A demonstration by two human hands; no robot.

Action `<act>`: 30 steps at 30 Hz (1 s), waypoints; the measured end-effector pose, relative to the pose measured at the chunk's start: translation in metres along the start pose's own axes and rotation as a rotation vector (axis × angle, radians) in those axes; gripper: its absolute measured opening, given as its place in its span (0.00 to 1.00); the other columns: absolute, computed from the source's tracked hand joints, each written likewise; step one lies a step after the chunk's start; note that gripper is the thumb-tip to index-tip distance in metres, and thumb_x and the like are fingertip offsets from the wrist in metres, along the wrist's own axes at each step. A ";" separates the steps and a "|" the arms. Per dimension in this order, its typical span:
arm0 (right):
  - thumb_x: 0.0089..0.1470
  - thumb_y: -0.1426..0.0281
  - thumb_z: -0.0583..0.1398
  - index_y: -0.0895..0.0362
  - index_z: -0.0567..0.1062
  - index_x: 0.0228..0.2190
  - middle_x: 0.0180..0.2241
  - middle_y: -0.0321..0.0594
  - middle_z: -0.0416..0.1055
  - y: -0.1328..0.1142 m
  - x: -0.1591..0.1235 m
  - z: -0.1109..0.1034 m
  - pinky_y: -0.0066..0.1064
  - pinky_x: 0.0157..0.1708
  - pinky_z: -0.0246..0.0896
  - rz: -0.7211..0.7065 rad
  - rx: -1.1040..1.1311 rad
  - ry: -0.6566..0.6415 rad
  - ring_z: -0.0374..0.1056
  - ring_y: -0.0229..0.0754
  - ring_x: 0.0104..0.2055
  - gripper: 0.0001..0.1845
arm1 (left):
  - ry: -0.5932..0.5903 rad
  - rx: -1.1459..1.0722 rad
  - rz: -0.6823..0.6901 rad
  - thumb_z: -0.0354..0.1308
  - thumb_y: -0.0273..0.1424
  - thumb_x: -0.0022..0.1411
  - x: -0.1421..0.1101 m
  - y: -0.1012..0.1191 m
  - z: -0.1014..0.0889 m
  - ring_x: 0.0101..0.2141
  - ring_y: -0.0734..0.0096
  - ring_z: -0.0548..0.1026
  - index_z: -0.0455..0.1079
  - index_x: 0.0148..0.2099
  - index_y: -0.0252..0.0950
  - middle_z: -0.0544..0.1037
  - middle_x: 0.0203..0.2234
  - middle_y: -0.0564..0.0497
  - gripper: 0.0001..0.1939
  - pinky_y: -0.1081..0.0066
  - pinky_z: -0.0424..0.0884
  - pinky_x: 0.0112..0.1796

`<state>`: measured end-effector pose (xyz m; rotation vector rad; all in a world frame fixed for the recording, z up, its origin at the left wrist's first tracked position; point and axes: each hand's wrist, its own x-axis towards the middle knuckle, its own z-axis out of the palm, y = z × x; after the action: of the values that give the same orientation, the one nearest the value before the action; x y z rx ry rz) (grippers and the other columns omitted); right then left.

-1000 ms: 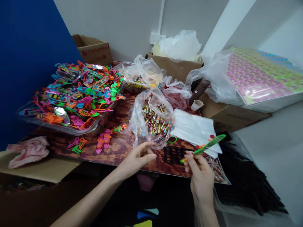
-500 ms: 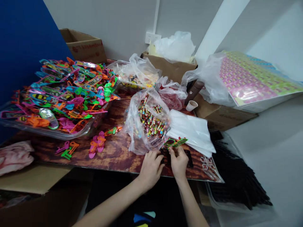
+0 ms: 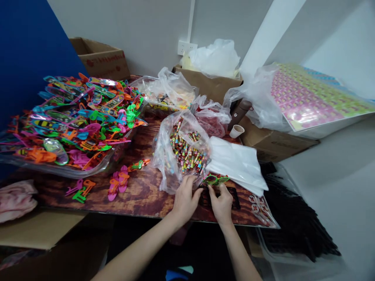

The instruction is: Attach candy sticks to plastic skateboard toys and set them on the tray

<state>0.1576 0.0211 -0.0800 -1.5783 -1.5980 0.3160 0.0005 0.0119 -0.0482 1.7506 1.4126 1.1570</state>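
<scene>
My left hand (image 3: 185,197) reaches to the near edge of a clear plastic bag (image 3: 164,168). Its thumb stands apart from the fingers, whose tips are partly hidden against the bag. Inside the bag lie many small striped multicoloured sticks (image 3: 187,154). Just to the right, my right hand (image 3: 222,203) is closed over a black plastic frame (image 3: 235,198) on the table, thumb and fingers bent together; what they grip is hidden. Right beyond its fingertips are green toy glasses (image 3: 215,179) with red bits beside them.
A clear tub (image 3: 96,169) heaped with colourful skateboard-shaped toys stands left. Pink toys (image 3: 117,183) and small clips (image 3: 82,190) lie in front. White plastic bags (image 3: 237,162), a paper cup (image 3: 236,131) and a brown bottle (image 3: 241,111) are right. Black pieces (image 3: 295,218) fill a bin below.
My left hand has moved slightly forward to the bag's near edge, its thumb now spread outward. My right hand stays at the black frame. The view has shifted a little.
</scene>
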 end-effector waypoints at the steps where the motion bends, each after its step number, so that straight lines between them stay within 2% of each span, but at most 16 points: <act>1: 0.57 0.62 0.58 0.56 0.67 0.28 0.25 0.36 0.69 -0.001 0.001 -0.001 0.30 0.32 0.61 0.001 0.001 -0.010 0.66 0.40 0.27 0.11 | 0.006 -0.032 0.018 0.56 0.25 0.61 0.007 0.001 -0.001 0.50 0.63 0.67 0.62 0.55 0.37 0.69 0.49 0.45 0.20 0.64 0.64 0.50; 3: 0.57 0.65 0.58 0.56 0.68 0.30 0.26 0.36 0.69 -0.004 0.005 -0.002 0.30 0.30 0.61 0.003 0.009 -0.039 0.66 0.40 0.26 0.08 | -0.043 -0.061 0.053 0.57 0.25 0.60 0.018 0.003 0.000 0.46 0.64 0.69 0.65 0.52 0.38 0.71 0.45 0.47 0.17 0.66 0.66 0.47; 6: 0.56 0.68 0.58 0.56 0.71 0.32 0.30 0.38 0.70 -0.007 0.010 -0.005 0.29 0.31 0.62 -0.014 0.036 -0.090 0.68 0.41 0.29 0.05 | -0.106 -0.067 0.049 0.55 0.24 0.62 0.026 0.003 0.003 0.35 0.67 0.71 0.70 0.38 0.36 0.72 0.32 0.50 0.04 0.70 0.66 0.37; 8: 0.56 0.68 0.58 0.56 0.72 0.30 0.31 0.39 0.70 -0.007 0.013 -0.007 0.30 0.34 0.62 -0.033 0.056 -0.111 0.68 0.42 0.33 0.05 | -0.099 -0.080 0.047 0.54 0.23 0.62 0.026 0.002 0.006 0.34 0.68 0.70 0.69 0.34 0.35 0.71 0.30 0.51 0.05 0.71 0.65 0.35; 15: 0.57 0.68 0.57 0.56 0.71 0.27 0.30 0.40 0.69 -0.003 0.011 -0.006 0.32 0.35 0.61 -0.037 0.094 -0.101 0.66 0.43 0.33 0.08 | -0.073 -0.134 0.110 0.51 0.25 0.65 0.022 -0.002 0.013 0.35 0.69 0.69 0.68 0.36 0.36 0.71 0.31 0.51 0.06 0.72 0.64 0.36; 20: 0.59 0.68 0.54 0.57 0.71 0.29 0.31 0.40 0.67 -0.004 0.003 -0.001 0.32 0.35 0.61 -0.026 0.083 -0.048 0.65 0.42 0.33 0.09 | -0.051 -0.078 0.104 0.53 0.25 0.64 0.021 -0.007 0.021 0.32 0.70 0.68 0.65 0.32 0.36 0.68 0.29 0.52 0.06 0.72 0.64 0.34; 27: 0.60 0.69 0.54 0.56 0.72 0.33 0.32 0.41 0.67 -0.004 0.002 0.002 0.33 0.37 0.61 -0.039 0.085 -0.019 0.66 0.44 0.35 0.08 | -0.238 0.015 0.164 0.58 0.33 0.62 0.041 -0.004 0.003 0.34 0.68 0.69 0.67 0.33 0.36 0.70 0.30 0.52 0.07 0.71 0.64 0.36; 30: 0.60 0.69 0.53 0.56 0.72 0.36 0.35 0.43 0.68 -0.004 0.002 0.003 0.34 0.39 0.61 -0.028 0.066 -0.023 0.67 0.45 0.37 0.08 | -0.243 0.088 0.170 0.57 0.31 0.62 0.046 -0.001 0.002 0.33 0.69 0.69 0.66 0.33 0.36 0.70 0.29 0.52 0.05 0.71 0.64 0.35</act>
<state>0.1534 0.0235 -0.0779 -1.5061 -1.6091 0.3696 0.0047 0.0567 -0.0384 2.0293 1.2042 0.9398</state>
